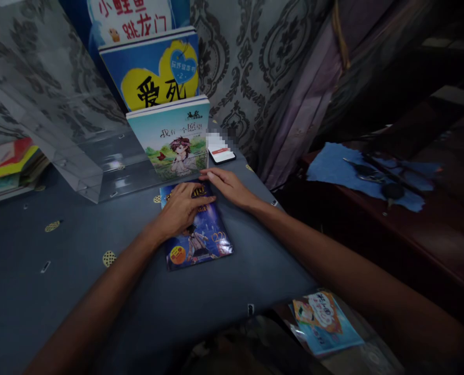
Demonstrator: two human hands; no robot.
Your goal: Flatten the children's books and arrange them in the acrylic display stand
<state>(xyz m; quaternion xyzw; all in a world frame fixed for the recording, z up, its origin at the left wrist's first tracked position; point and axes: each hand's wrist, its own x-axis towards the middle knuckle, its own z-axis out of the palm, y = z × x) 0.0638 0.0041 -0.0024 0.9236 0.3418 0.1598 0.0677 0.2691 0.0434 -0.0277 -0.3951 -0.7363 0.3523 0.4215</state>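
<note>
My left hand (182, 209) rests on a dark blue comic-style book (212, 245), its fingers spread over the upper part of the cover. The book lies flat on the grey table, at the foot of a clear stand. My right hand (229, 188) is open too, with fingers stretched toward the lower right corner of a teal book (177, 127) in the stand; whether they touch is unclear. Behind the teal book stand a blue book with a yellow heart (138, 67) and another picture book (134, 23).
The clear stand (70, 161) extends left. More books (13, 169) lie at the far left. A phone (221, 154) is behind my right hand. A bagged book (326, 323) sits low at the right. Keys (392, 191) lie on a blue cloth (329, 164).
</note>
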